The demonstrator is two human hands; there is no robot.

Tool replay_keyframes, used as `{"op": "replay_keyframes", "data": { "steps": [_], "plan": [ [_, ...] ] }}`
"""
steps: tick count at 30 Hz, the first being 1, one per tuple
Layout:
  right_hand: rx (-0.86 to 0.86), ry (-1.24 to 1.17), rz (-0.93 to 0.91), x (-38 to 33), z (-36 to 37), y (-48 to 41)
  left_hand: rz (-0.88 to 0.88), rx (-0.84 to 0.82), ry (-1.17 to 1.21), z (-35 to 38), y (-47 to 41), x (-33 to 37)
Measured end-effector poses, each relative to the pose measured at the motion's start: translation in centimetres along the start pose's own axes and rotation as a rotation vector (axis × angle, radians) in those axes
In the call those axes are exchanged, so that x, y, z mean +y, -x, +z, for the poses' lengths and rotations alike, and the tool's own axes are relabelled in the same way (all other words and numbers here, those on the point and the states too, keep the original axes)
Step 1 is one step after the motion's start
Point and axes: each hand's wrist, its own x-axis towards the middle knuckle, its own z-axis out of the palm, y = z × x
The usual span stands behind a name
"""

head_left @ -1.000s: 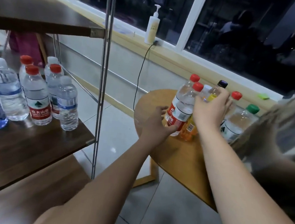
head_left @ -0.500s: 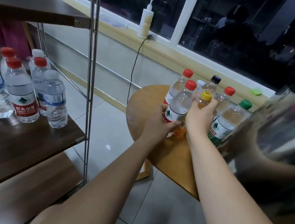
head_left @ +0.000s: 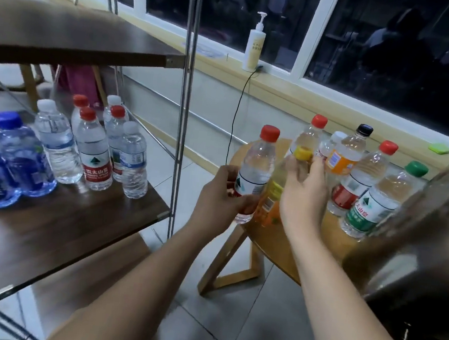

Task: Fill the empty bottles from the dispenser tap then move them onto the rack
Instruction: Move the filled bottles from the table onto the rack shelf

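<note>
My left hand [head_left: 219, 194] grips a clear red-capped bottle [head_left: 255, 167] with a red and white label, held at the left edge of the round wooden table [head_left: 273, 245]. My right hand [head_left: 301, 195] grips a yellow-capped bottle [head_left: 274, 192] with a yellow-orange label right beside it. Behind them on the table stand several more bottles, among them a green-capped one [head_left: 376, 206], a red-capped one [head_left: 359, 179] and a black-capped one [head_left: 345, 155]. The rack's dark lower shelf [head_left: 52, 223] at left carries several filled bottles [head_left: 94, 152].
The rack's upper shelf [head_left: 73, 38] and a metal post [head_left: 182, 109] stand between shelf and table. A shiny metal vessel [head_left: 435, 222] fills the right edge. A pump bottle [head_left: 254, 46] and cable sit on the window sill. Tiled floor lies below.
Both hands have lifted their bottles a little and drawn them left, away from the group. My right hand now holds the yellow-capped bottle lower on its body. The view swung left toward the rack.
</note>
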Motion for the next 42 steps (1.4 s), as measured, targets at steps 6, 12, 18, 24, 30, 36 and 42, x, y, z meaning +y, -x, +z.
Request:
{"op": "replay_keyframes", "data": {
  "steps": [6,12,18,24,30,36,42],
  "plan": [
    [-0.194,-0.107,-0.113,-4.9,3.9,4.6,-0.059,0.201,0.029,-6.6,4.9,-1.9],
    [-0.421,-0.161,-0.111,-7.2,9.9,9.0,-0.11,0.429,0.009,-13.7,7.7,-4.8],
    [-0.602,-0.155,-0.155,-9.3,16.9,12.5,-0.167,0.692,-0.088,-20.3,7.9,-8.5],
    [-0.686,-0.118,-0.191,-11.0,23.1,13.4,-0.207,0.827,-0.198,-25.9,7.5,-11.8],
    [-0.666,-0.012,-0.274,-11.0,27.6,12.7,-0.221,0.841,-0.287,-27.5,4.6,-12.5],
    [-0.66,0.112,-0.386,-12.3,29.1,12.1,-0.264,0.83,-0.349,-28.9,2.0,-13.3],
    [-0.649,0.13,-0.516,-12.2,28.3,11.9,-0.293,0.823,-0.438,-28.7,2.1,-12.6]
  ]
}}
